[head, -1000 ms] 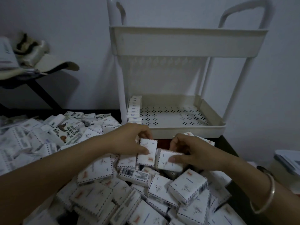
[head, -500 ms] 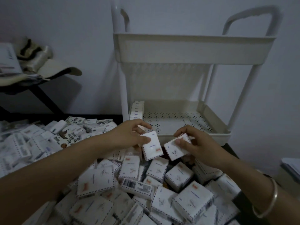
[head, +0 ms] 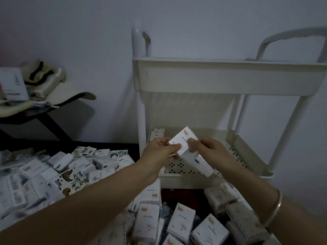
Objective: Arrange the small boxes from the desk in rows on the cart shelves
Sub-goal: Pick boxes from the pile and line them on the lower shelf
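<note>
As left hand [head: 159, 151] and right hand [head: 209, 152] rose, their boxes [head: 184, 141] met above shelf [head: 185, 181].

Beige cloth heap [head: 53, 85] on dark stand [head: 53, 124], far left; pale wall [head: 88, 41] behind

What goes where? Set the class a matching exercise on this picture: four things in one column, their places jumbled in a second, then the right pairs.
1 bangle
2 row of boxes
3 cap
4 raised box

a between left hand and right hand
b on the side table
c on the right wrist
d left end of the lower shelf

Pairs: 1-c, 2-d, 3-b, 4-a
</note>
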{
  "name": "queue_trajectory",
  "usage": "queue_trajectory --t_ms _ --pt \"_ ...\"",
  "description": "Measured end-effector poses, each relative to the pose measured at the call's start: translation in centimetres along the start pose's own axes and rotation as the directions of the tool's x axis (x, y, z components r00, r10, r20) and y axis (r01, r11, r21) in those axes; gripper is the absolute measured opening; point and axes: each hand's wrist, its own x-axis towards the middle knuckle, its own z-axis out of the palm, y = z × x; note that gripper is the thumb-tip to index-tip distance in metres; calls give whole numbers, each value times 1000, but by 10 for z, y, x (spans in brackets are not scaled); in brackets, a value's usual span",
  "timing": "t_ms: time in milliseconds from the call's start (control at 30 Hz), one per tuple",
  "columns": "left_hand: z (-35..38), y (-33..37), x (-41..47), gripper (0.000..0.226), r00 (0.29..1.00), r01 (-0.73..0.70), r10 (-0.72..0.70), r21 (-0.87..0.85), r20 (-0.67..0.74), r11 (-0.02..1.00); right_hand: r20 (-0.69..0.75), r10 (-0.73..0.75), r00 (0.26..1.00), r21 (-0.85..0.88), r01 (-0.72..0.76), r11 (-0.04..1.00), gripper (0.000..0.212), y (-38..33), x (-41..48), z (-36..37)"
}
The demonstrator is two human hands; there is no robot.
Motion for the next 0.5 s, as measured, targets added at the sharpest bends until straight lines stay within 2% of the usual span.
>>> queue_trajectory --t_ms 100,167,200,233,267,300,333,367,400,433,467,500 --pt "9 -3 26 26 995 -51 60 106 -83 993 -35 31 999 89 -27 996 31 -2 32 4" --pt "10 -6 51 27 964 -145 218 384 -155 912 -61 27 998 54 -23 998 29 -1 55 5" --pt "11 -8 63 27 938 -190 316 548 -145 815 -90 6 996 -23 -8 1000 28 0 67 7" --pt "11 -10 73 27 906 -226 410 703 -102 674 -120 -20 993 -152 2 988 27 3 81 8" --pt "12 -13 83 27 860 -248 506 811 -68 530 -141 -37 989 -307 -8 952 29 6 95 11" --pt "12 -14 94 28 847 -239 529 851 -52 467 -152 -40 988 -446 -32 894 30 9 107 14" --pt "10 -14 102 37 896 -191 444 881 -24 432 -158 -35 987 -541 -56 839 31 13 120 18" --pt "7 -18 118 49 890 -151 455 932 -16 329 -165 -33 986 -597 -73 799 31 18 130 23" --pt "7 -19 121 63 928 -85 373 977 7 194 -176 -39 984 -631 -82 771 29 22 140 28" --pt "4 -26 127 74 923 -86 377 996 73 18 -186 -53 981 -649 -83 756 26 26 148 33" --pt "0 -31 128 75 943 -35 330 998 52 -57 -195 -68 979 -655 -78 751 25 29 154 38" --pt "-3 -37 128 76 939 -23 342 999 33 -34 -202 -80 976 -652 -73 754 24 33 160 43"
